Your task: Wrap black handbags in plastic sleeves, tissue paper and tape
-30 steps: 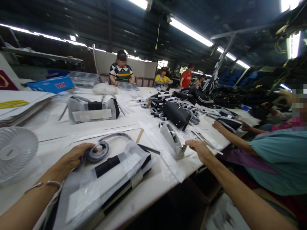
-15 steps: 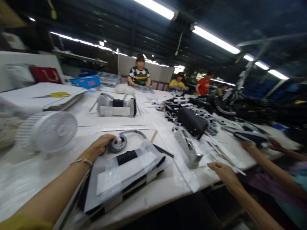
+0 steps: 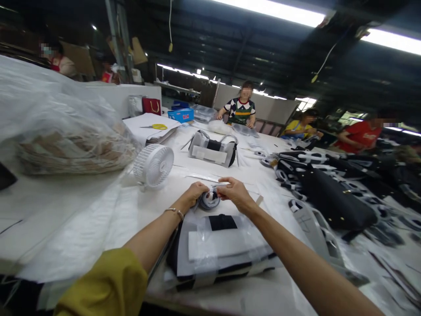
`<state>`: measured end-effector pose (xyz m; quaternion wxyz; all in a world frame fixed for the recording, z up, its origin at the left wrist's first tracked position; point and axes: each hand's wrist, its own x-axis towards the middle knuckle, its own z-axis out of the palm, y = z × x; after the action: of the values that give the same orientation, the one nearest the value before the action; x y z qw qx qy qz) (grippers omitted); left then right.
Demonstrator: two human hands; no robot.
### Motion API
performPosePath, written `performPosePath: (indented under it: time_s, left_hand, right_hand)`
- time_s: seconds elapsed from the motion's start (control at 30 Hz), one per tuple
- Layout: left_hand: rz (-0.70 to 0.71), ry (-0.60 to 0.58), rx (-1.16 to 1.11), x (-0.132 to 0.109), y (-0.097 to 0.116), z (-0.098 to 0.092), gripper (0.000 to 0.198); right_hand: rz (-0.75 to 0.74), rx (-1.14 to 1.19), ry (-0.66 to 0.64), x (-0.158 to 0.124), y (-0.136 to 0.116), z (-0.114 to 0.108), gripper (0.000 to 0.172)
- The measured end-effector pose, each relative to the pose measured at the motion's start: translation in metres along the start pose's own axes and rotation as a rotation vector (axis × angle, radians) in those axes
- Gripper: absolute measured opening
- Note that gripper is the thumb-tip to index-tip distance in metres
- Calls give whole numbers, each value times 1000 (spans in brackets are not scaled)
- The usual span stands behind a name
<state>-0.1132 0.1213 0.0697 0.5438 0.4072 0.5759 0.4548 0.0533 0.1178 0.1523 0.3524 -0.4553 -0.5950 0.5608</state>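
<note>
Mustard-yellow sleeve point(image 3: 105, 281) on the L arm point(image 3: 149, 241), loose fabric w/ soft folds, hem approx. at the elbow. Thin silver-col. bangle point(image 3: 180, 213) round the L wrist, open style w/ small rounded ends. R forearm point(image 3: 289, 250) bare, fingers point(image 3: 226, 181) too.

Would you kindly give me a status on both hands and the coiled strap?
Left hand pinching coiled strap; right hand at its other side, grip unclear. Wrapped bag nearer the wearer. Fan off left, tape dispenser off right.
</note>
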Motion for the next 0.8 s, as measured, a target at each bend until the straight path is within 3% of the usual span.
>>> performPosePath:
  time_s: [0.1,0.3,0.8]
  left_hand:
    - [28,41,-66,4,-5,-1,18]
    - [48,52,-179,12,-15,-1,24]
    - [71,93,-226,18,-24,-2,24]
  right_hand:
    - [12,-11,-15,23,15,14,42]
    - [44,-59,-4,39,36,20,34]
    - [223,-393,55,56,43,27,17]
